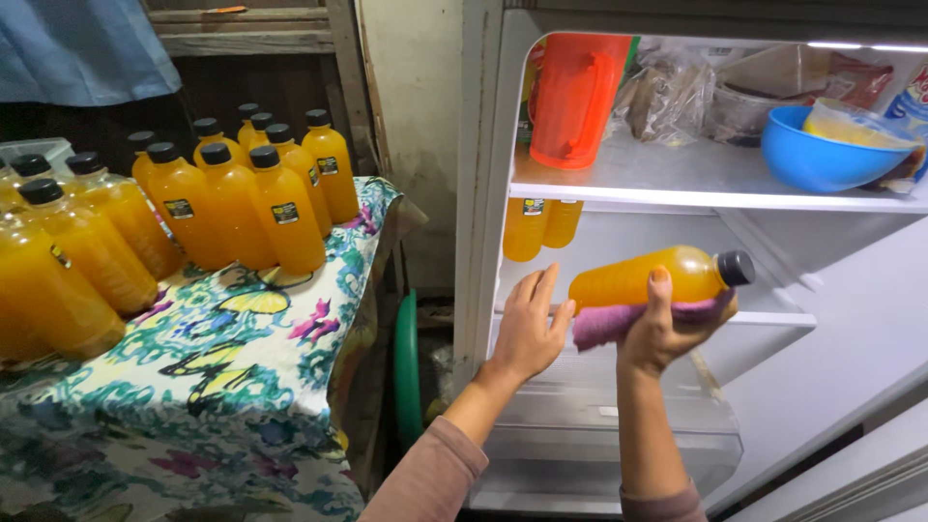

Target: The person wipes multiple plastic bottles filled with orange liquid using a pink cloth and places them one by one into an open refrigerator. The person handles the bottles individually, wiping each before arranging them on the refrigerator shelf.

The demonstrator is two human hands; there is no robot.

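Holding a bottle (650,276) of orange juice on its side over a purple cloth (619,321), the right hand (662,333) curls around both in front of the open fridge (677,174). Left hand (530,324): fingers spread flat, empty, just beside the bottle's base. Bench (232,387): flowered cover, many like bottles (222,198) standing upright. Upper shelf: orange jug (572,97), blue bowl (822,155).
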